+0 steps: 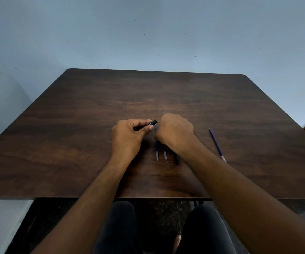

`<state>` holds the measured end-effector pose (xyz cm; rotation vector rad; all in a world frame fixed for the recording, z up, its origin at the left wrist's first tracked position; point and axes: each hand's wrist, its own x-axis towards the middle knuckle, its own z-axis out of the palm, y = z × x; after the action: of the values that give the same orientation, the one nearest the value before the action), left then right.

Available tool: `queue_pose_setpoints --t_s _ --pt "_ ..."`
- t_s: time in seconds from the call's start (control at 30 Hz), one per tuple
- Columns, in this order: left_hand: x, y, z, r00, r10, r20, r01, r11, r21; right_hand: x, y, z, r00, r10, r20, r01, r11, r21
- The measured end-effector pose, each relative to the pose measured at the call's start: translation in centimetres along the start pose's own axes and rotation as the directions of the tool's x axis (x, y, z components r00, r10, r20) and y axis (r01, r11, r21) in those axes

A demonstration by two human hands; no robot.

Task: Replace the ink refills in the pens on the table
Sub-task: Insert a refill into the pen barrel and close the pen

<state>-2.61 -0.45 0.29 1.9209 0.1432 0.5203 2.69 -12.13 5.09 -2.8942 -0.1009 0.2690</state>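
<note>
The left hand (pixel 129 133) pinched a black pen barrel (pixel 149 125), open end pointing right toward the right hand (pixel 175 132), which was curled over blue refills (pixel 157 153) lying lengthwise on the table (pixel 74 143); its grasp was hidden.

Plain room, perhaps a home: dark wooden table (pixel 74 143) against bare blue-grey wall (pixel 148 33).

Three blue refills are being shown: two (pixel 157 153) (pixel 165 154) lying side by side, one (pixel 216 143) well apart. Two black pen pieces are being counted: one (pixel 153 123) held, one (pixel 177 159) on the table (pixel 74 143).
</note>
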Motion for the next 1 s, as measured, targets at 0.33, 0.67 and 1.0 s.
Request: queue_pose_setpoints --t_s 0.33,0.67,1.0 --pt "-0.1 0.0 -0.1 1.000 -0.005 -0.005 0.005 1.000 -0.006 -0.2 2.3 0.2 0.989 0.027 -0.142 0.038 0.901 0.432" --pt "-0.5 0.6 0.2 0.994 0.106 0.034 -0.108 0.992 0.065 -1.5 5.9 -1.9 0.994 0.044 -0.097 0.088 0.170 0.981" --pt "-0.9 0.8 0.3 0.970 0.235 0.062 -0.241 0.964 0.112 -2.5 6.3 -1.1 0.947 0.143 -0.288 0.298 -0.054 0.953"
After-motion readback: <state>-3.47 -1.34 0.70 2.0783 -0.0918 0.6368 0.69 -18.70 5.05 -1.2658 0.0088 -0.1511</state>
